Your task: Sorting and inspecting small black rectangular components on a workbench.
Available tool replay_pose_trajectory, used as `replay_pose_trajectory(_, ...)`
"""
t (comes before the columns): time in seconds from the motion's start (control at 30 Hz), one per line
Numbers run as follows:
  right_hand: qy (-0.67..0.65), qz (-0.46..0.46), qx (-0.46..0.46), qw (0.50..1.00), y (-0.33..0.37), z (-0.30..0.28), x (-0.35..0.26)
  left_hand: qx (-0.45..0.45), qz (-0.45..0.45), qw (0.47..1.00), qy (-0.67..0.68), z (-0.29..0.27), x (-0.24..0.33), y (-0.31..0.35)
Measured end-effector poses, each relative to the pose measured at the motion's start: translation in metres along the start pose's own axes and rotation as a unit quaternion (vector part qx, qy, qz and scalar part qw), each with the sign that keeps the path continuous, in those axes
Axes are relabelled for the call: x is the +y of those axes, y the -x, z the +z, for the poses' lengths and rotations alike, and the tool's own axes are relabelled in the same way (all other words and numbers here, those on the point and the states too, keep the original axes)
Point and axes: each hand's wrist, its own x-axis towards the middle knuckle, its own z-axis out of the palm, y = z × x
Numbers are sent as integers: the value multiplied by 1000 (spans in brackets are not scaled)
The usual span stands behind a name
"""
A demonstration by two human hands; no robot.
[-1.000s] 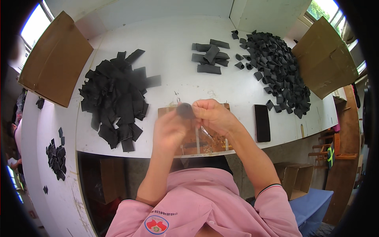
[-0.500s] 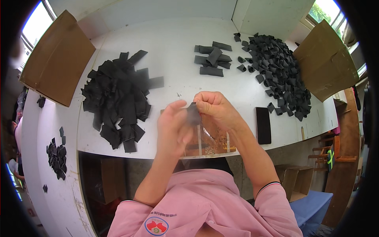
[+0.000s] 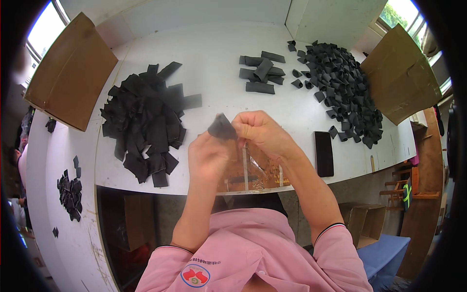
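A small black fabric piece, bent into a peaked, folded shape, is held up between my hands over the table's near part. My right hand pinches its right edge between thumb and fingers. From below and the left, my left hand is closed on the same piece; its fingers are blurred and partly hidden behind the fabric. Beneath my hands lies a worn brown board with pale strips and clear tape. To the left is a heap of flat black fabric pieces. At the far right is a pile of folded black fabric loops.
Several flat black strips lie at the back middle. A black phone rests right of the board. Cardboard boxes stand at the left and right. A smaller black heap sits on the left side table.
My left hand has come from spread and blurred to closed on the fabric piece. The piece has shifted up and left and now stands peaked. My right hand keeps its pinch, moving slightly left.
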Motion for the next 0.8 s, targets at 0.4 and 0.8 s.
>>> replay_pose_trajectory(0.4, 194, -26, 117, 974, 25, -20, 22, -134, 306, 396, -855, -14, -9, 8)
replay_pose_trajectory(0.8, 593, -272, 84, 753, 28, -4, 33, -114, 365, 441, -812, -37, 1, 10)
